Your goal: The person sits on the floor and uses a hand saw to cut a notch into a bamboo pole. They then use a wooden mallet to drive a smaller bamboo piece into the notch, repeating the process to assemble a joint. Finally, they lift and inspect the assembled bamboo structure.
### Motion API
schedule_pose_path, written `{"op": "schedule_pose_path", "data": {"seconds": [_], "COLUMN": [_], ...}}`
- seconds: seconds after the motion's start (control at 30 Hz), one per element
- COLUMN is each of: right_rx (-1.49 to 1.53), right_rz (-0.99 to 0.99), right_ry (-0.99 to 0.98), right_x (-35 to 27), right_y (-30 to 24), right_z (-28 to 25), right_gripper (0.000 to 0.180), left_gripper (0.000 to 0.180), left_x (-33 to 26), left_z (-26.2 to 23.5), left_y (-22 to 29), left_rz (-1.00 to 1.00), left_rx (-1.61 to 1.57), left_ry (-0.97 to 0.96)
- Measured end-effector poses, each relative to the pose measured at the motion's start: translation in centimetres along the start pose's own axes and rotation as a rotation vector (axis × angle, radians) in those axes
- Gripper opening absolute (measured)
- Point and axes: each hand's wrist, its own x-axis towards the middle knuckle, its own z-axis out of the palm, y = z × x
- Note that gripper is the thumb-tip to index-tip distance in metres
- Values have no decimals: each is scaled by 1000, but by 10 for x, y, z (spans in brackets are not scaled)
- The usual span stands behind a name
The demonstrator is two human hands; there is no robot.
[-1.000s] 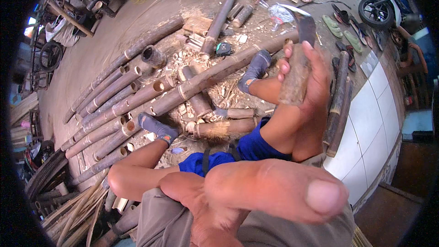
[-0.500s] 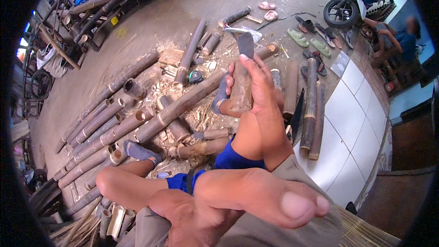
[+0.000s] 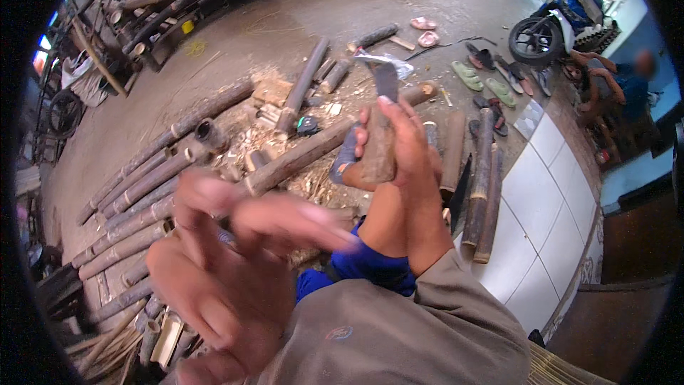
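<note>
My right hand is wrapped round the thick wooden handle of a chisel-like tool. Its flat dark metal blade points up and away from me. At the lower left, my left hand is raised close in front of me, blurred by motion. Its fingers are apart and nothing shows in them. Behind both hands a long bamboo pole lies slanting across the floor, partly hidden by my left hand and my right leg.
Several bamboo poles lie at the left among wood shavings. A dark tape measure rests near the middle. At right are a long dark blade, bamboo pieces and white tiles. Sandals, a motorbike and a seated person are beyond.
My left hand has swung leftward and up from low in front of me, and its fingers have spread. My right hand still grips the tool in nearly the same place. The view has shifted slightly.
</note>
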Motion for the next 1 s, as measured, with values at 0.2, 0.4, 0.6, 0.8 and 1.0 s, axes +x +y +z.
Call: {"op": "schedule_pose_path", "data": {"seconds": [0.2,0.4,0.6,0.8,1.0], "right_rx": [110,85,7,-52,-163], "right_rz": [-29,-11,19,37,6], "right_ry": [16,96,61,48,75], "right_x": [-5,-1,-3,-3,-1], "right_y": [-12,-10,-11,-8,-6], "right_z": [-4,-8,-6,0,-2], "right_gripper": [23,27,36,33,31], "left_gripper": [25,20,31,36,30], "left_x": [-47,-152,-197,-230,-169], "left_z": [-89,-141,-125,-113,-101], "left_y": [51,123,123,138,117], "left_rz": [273,-21,-300,-319,200], "left_rx": [770,1554,1630,1861,1668], "left_ry": [541,875,739,573,608]}}
